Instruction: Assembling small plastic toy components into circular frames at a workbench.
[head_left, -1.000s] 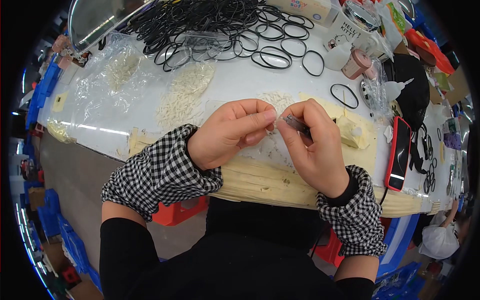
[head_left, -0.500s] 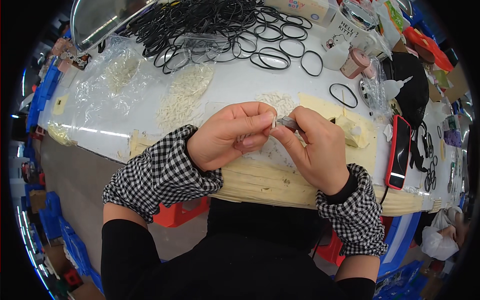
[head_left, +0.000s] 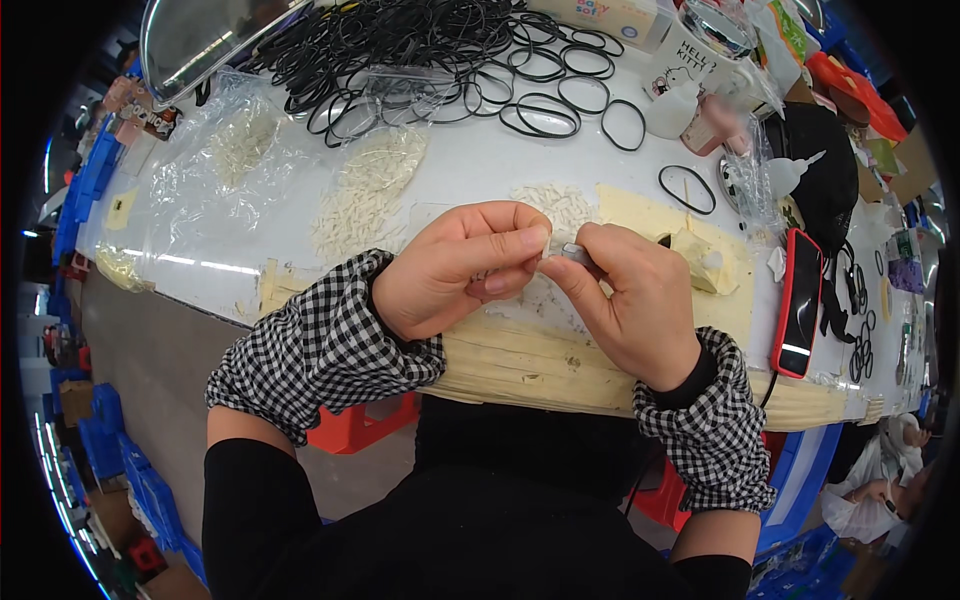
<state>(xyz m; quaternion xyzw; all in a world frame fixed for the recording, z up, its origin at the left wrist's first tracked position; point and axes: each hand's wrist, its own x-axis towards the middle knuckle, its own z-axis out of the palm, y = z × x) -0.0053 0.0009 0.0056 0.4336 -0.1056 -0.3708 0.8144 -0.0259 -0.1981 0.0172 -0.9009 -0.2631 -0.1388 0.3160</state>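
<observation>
Worktop [head_left: 460, 170]: one, white and glossy, front edge wrapped in wrinkled cream tape [head_left: 530, 370]. Two hands at work above it. Left hand [head_left: 455, 265]: thumb and forefinger together, clamped on one small white piece [head_left: 546, 245], mostly hidden by the fingertips. Right hand [head_left: 640, 295]: fingers closed on one grey tool [head_left: 575, 251], metallic in sheen, its tip just beside the piece; contact cannot be told. White pieces, short and stick-like, in three groups: a left heap [head_left: 350, 220], a smaller heap [head_left: 555, 203] partly blocked by the fingers, and a batch [head_left: 245, 140] inside crinkled clear plastic. Black loops [head_left: 385, 50], thin and smooth, tangled at the rear, too many to count. Right side: one red-cased phone [head_left: 798, 305], one crumpled yellowish wrapper [head_left: 705, 262].
</observation>
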